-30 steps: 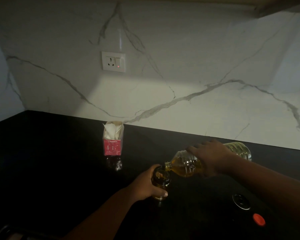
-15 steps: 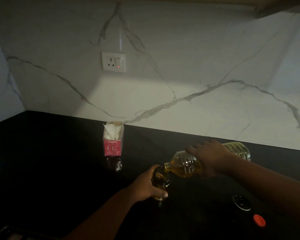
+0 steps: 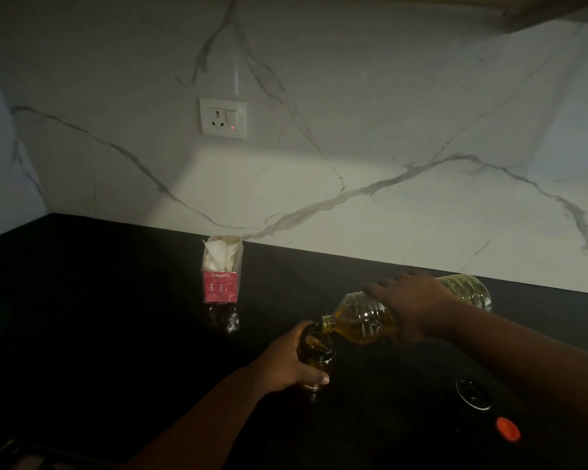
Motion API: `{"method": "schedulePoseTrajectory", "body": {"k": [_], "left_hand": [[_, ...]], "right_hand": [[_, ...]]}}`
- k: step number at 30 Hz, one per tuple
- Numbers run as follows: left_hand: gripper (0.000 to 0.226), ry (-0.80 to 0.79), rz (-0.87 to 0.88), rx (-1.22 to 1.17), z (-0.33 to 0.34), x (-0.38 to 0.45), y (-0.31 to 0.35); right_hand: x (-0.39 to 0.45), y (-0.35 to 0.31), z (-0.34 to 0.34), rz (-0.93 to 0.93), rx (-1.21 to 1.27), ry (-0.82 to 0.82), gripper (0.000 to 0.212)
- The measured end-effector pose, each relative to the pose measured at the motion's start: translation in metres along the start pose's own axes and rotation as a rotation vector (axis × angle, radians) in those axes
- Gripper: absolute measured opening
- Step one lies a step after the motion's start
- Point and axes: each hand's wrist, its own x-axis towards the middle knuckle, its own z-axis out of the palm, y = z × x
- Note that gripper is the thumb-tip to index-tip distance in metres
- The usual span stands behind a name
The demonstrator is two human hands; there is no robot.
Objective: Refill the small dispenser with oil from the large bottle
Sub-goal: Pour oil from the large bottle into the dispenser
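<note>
A small dark glass dispenser (image 3: 314, 349) stands upright on the black counter (image 3: 116, 317), its mouth uncovered. My left hand (image 3: 287, 362) grips it round the body from the left. A large clear plastic bottle (image 3: 360, 320) of yellow oil is tipped almost level, its open neck resting over the dispenser's mouth. My right hand (image 3: 409, 301) grips the bottle round its middle from above. The bottle's base points right, toward the wall. Any stream of oil is too dim to make out.
A red cap (image 3: 507, 429) and a dark round lid (image 3: 473, 394) lie on the counter to the right, under my right forearm. A red tissue box (image 3: 222, 278) stands behind and left of the dispenser. A marble wall with a socket (image 3: 222, 118) backs the counter.
The bottle and both hands stay almost in place; the bottle's neck has shifted very slightly left over the dispenser's mouth.
</note>
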Motion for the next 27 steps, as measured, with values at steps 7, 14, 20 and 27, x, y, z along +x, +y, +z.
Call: {"method": "schedulePoseTrajectory", "body": {"k": [7,14,20,27], "left_hand": [[0.089,-0.007,0.013,-0.016,-0.0005,-0.0009,0.0017],[0.088,-0.006,0.02,-0.028,-0.0002,-0.0006,0.0007],[0.099,-0.008,0.009,-0.025,0.0009,0.0002,-0.0013],[0.098,-0.005,0.013,-0.012,-0.0001,-0.0006,-0.0017]], "right_hand": [[-0.0001,-0.0002,-0.0015,0.005,0.003,-0.009,0.089],[-0.0015,-0.0001,-0.0067,0.012,-0.006,-0.006,0.087],[-0.0014,-0.0001,-0.0056,0.012,-0.015,0.004,0.087],[-0.0009,0.0,-0.0038,0.013,-0.008,0.003,0.089]]}}
